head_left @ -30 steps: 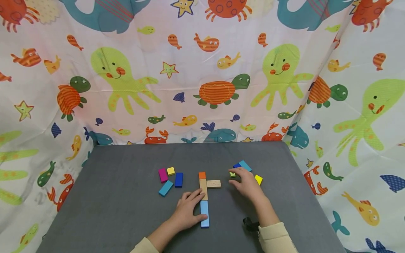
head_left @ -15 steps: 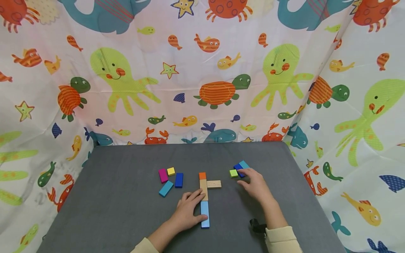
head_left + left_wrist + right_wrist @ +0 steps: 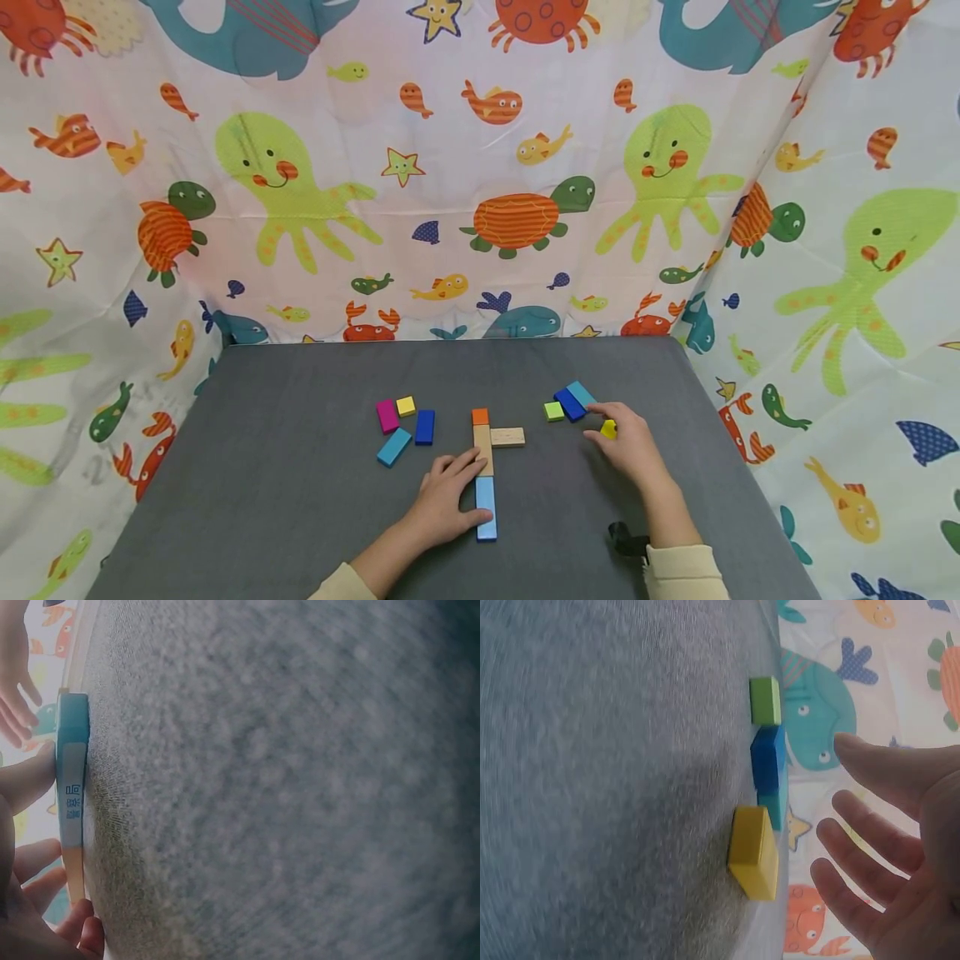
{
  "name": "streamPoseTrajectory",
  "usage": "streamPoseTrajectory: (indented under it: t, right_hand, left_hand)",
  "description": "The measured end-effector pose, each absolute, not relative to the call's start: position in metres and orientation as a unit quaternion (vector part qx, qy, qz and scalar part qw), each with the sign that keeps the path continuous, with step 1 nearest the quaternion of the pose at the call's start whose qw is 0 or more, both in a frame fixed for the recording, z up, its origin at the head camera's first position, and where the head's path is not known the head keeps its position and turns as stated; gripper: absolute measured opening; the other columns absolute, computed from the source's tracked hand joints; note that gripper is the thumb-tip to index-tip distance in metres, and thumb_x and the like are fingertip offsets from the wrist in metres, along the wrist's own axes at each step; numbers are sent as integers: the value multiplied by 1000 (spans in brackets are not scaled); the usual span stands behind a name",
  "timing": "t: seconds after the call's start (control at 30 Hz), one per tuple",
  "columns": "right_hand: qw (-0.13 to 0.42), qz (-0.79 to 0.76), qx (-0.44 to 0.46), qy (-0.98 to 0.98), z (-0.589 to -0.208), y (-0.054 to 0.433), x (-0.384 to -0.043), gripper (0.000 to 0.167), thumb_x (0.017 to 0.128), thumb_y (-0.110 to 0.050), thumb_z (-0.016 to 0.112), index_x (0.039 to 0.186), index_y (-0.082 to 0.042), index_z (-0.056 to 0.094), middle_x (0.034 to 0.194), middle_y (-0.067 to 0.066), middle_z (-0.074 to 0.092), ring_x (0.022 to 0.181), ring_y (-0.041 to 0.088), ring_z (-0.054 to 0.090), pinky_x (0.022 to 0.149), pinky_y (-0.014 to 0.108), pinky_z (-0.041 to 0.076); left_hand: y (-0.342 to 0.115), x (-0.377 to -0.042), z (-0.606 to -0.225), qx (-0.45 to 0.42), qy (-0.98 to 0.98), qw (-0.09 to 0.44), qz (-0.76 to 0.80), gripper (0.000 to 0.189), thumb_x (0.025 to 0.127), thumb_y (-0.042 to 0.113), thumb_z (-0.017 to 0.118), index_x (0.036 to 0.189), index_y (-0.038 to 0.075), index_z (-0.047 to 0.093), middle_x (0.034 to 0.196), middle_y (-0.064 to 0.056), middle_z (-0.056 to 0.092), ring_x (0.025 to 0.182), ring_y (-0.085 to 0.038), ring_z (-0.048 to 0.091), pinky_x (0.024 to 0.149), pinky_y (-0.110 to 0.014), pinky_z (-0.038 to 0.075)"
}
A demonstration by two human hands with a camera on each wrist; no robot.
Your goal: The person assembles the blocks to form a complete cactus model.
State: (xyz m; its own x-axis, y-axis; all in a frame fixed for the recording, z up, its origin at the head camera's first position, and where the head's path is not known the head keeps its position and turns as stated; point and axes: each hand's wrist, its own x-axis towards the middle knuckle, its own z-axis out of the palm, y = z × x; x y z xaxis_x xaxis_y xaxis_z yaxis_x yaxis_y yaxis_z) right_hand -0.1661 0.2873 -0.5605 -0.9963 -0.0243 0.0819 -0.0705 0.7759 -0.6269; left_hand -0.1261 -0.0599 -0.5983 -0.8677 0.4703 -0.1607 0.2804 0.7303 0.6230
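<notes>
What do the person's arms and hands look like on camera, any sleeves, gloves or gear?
Both hands are bare: no gloves. The left hand and right hand each come out of a pale cream long sleeve ending at the wrist. A small black device, partly hidden, sits at the right wrist.

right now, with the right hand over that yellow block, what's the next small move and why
Probably close the fingers of the right hand on the yellow block. The wrist view shows that hand open just above it, not yet gripping, while the left hand rests against the light blue block of the row.
</notes>
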Motion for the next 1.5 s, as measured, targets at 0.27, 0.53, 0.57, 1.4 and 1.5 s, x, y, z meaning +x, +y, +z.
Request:
streamPoseTrajectory:
  t: [0.27,0.53,0.57,1.4,1.5]
  right_hand:
    - [-19,319,-26,-947,-563,304,-167,64,94,-18,82,150,-2,56,154,31,47,140,53,44,116,71,34]
    - [-54,304,-38,-950,-569,317,-170,74,92,-21,84,152,5,49,154,35,44,142,56,41,116,71,33]
    - [-55,304,-37,-950,-570,318,-170,75,92,-21,84,152,5,49,154,35,45,141,56,42,116,71,33]
    - [-20,306,20,-952,-562,299,-177,67,91,-23,85,146,4,58,146,27,57,132,48,54,113,67,42]
    - [-10,307,41,-951,-558,291,-180,66,90,-21,86,146,4,59,145,27,58,131,47,54,112,66,43]
  left_hand:
    - [-59,-126,-598,202,917,157,307,82,90,50,82,160,22,50,172,1,36,143,-36,36,110,-68,35]
    - [-59,-127,-597,203,918,155,303,82,90,50,82,160,22,50,171,1,36,142,-36,36,109,-67,36]
    - [-58,-127,-596,203,918,155,303,82,90,50,82,160,22,50,171,1,36,143,-36,36,109,-67,35]
    - [-58,-125,-602,214,914,141,314,81,91,48,82,159,19,51,171,-2,37,142,-39,36,108,-70,35]
    - [-58,-124,-601,212,916,139,312,80,91,47,82,159,19,51,171,-2,37,142,-39,36,109,-69,35]
